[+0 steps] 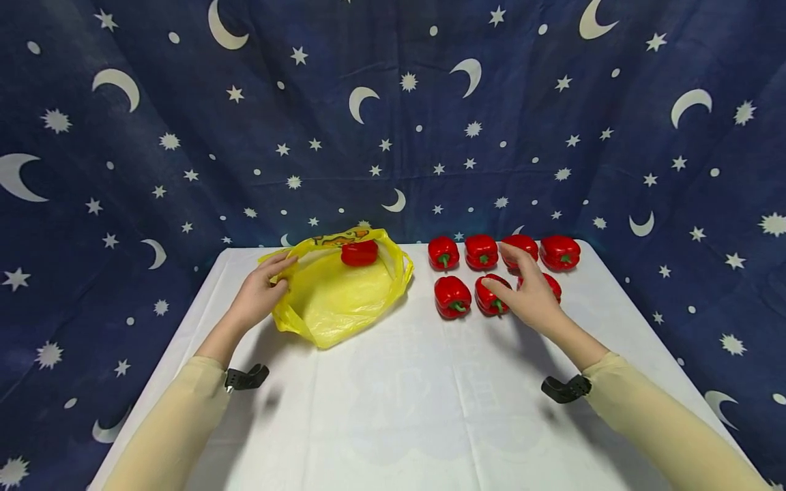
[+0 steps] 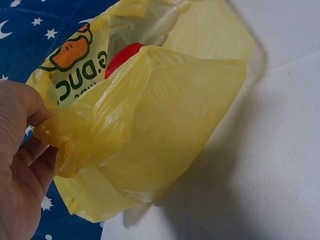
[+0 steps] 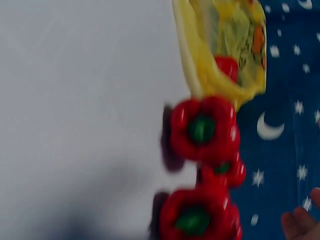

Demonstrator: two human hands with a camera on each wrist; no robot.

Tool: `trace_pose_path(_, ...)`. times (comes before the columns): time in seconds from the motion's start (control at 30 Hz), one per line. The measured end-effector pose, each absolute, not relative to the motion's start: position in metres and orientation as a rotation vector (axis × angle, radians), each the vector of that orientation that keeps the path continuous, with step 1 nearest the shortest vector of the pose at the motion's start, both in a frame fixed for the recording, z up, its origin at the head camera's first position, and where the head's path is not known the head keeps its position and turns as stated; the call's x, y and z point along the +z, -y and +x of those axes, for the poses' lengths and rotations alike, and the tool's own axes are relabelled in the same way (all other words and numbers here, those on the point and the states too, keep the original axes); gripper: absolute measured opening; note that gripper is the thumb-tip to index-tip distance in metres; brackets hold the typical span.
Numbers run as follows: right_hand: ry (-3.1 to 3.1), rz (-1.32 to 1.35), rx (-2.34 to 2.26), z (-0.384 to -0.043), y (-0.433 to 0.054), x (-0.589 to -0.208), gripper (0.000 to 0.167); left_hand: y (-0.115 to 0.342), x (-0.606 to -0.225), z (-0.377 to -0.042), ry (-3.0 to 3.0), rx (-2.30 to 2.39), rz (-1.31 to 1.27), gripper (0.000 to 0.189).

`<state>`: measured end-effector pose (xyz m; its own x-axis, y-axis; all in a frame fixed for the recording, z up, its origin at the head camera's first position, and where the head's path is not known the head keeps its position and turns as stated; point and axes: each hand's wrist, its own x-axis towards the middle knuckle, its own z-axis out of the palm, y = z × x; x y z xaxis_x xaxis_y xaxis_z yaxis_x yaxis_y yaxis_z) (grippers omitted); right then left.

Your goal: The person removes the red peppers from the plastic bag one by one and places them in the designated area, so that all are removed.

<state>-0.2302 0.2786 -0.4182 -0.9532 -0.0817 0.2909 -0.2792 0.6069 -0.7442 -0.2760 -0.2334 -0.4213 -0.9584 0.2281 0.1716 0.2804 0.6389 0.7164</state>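
My left hand (image 1: 260,292) pinches the gathered edge of a yellow plastic bag (image 1: 338,300), whose mouth gapes open on the left half of the table. One red bell pepper (image 1: 359,254) lies inside it, partly covered by the plastic in the left wrist view. Over on the right, my right hand (image 1: 533,300) hovers above the peppers with thumb and fingers spread and nothing between them. Nearest its thumb is a front-row bell pepper (image 1: 487,300); another front-row bell pepper (image 1: 554,286) is partly hidden behind the hand.
Several more red bell peppers stand in two rows, among them a front-left pepper (image 1: 451,294) and a back-right pepper (image 1: 559,253). A white cloth covers the table (image 1: 393,409). Behind it hangs a dark blue curtain (image 1: 393,82) with moons and stars.
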Motion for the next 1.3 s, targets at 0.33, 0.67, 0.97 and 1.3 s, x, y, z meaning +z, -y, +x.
trace_pose_path(0.33,2.710,0.556,1.287,-0.239,-0.214,-0.413,0.079,0.233,-0.420,-0.275,2.764,-1.251,-0.436,0.052)
trace_pose_path(0.67,2.821,0.773,1.187,-0.252,-0.158,-0.426,0.069,0.233,-0.419,-0.275,2.746,-1.249,-0.441,0.052)
trace_pose_path(0.97,2.858,0.818,1.161,-0.277,-0.103,-0.437,0.074,0.229,-0.417,-0.275,2.697,-1.262,-0.459,0.052)
trace_pose_path(1.3,2.901,0.678,1.114,-0.315,-0.063,-0.452,0.077,0.229,-0.414,-0.276,2.687,-1.275,-0.438,0.052)
